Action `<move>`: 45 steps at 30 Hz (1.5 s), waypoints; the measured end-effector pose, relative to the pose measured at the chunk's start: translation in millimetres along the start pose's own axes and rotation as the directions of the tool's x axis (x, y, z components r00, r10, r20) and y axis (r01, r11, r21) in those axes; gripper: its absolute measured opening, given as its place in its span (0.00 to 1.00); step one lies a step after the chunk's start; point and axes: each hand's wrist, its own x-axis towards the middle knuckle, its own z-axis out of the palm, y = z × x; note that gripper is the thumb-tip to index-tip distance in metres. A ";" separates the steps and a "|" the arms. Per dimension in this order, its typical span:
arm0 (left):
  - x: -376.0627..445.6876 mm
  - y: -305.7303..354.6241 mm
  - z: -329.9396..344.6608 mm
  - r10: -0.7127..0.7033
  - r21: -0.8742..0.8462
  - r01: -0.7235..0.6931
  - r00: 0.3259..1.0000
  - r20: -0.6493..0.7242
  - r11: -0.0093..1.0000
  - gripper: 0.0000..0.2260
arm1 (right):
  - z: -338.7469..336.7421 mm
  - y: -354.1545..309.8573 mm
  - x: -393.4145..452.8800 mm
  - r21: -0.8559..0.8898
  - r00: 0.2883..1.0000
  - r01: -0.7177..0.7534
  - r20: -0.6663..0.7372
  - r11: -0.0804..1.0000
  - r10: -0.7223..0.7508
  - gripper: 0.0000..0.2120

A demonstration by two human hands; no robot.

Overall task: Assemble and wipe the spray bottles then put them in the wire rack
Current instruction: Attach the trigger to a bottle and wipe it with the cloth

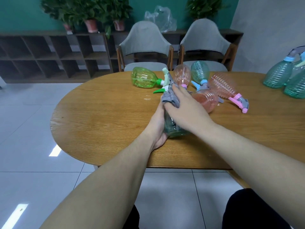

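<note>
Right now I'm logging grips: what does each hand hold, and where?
Left hand grips the clear greenish plastic spray bottle at its base end. Right hand presses a grey cloth around its upper part.

The oval wooden worktop (102,113) showed a clear brown grain with a soft satin sheen. A green see-through plastic bottle (142,79) lay glossy and smooth-walled; the pink ribbed plastic bottle (222,86) and the teal ribbed plastic bottle (198,71) caught light along their ridges. The grey cloth (170,98) looked matt, soft and nubbly. The white floor tiles (29,113) were polished, mirroring lamps. The two grey chairs (145,38) wore matt fabric on wooden frames. A clear plastic bag (159,18) looked thin and crinkled.
</note>
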 end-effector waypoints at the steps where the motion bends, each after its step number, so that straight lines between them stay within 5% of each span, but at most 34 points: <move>1: 1.7 -1.7 0.4 0.007 -0.006 -0.007 1.000 -0.012 1.000 0.19 | 0.9 1.0 -1.6 -0.063 1.000 0.029 0.008 0.998 -0.028 0.36; 5: 4.2 -5.7 -0.3 0.038 -0.040 -0.039 0.999 -0.023 0.998 0.18 | -2.9 1.7 -6.4 -0.051 0.993 0.091 0.085 0.995 -0.086 0.42; 11: 5.7 -7.3 -6.4 0.038 -0.085 -0.041 0.998 -0.045 0.996 0.14 | -2.1 12.5 -14.4 -0.089 0.958 0.281 0.083 0.956 -0.274 0.20; 23: -1.1 4.1 -2.1 -0.082 -0.068 0.084 0.996 0.031 0.994 0.27 | 14.1 46.6 -49.8 -0.211 0.861 0.502 0.036 0.839 -0.507 0.24; 29: -2.9 -0.2 -1.4 -0.032 -0.078 0.034 0.999 0.020 0.996 0.22 | 10.5 45.0 -40.2 0.023 0.892 0.452 -0.017 0.892 -0.452 0.22; 35: -0.7 -1.6 -3.2 0.031 -0.068 -0.031 1.000 -0.003 0.997 0.18 | 10.0 38.7 -28.3 0.026 0.914 0.406 -0.010 0.914 -0.406 0.24; 45: 3.5 -2.0 -1.7 0.061 -0.074 -0.062 0.998 -0.015 0.995 0.19 | 9.2 17.7 8.6 0.188 0.997 0.081 -0.023 0.979 -0.078 0.30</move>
